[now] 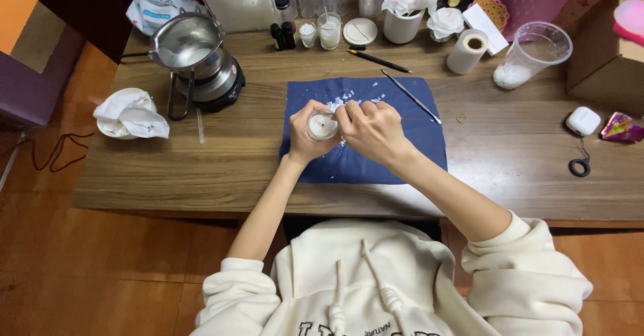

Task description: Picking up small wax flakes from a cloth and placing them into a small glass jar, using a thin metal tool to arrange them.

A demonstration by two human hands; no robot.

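**Small jar held in left hand, right hand at its rim**

The left hand (303, 135) was closed around a small round clear glass jar filled with white wax (323, 126), mouth facing up, axis roughly vertical. The right hand (371, 129) sat just right of the jar, fingers curled, fingertips touching its near rim; whether they pinched anything could not be told. Both hovered over a dark blue cloth (402, 145) strewn with white wax flakes (342, 100) just beyond the grip.
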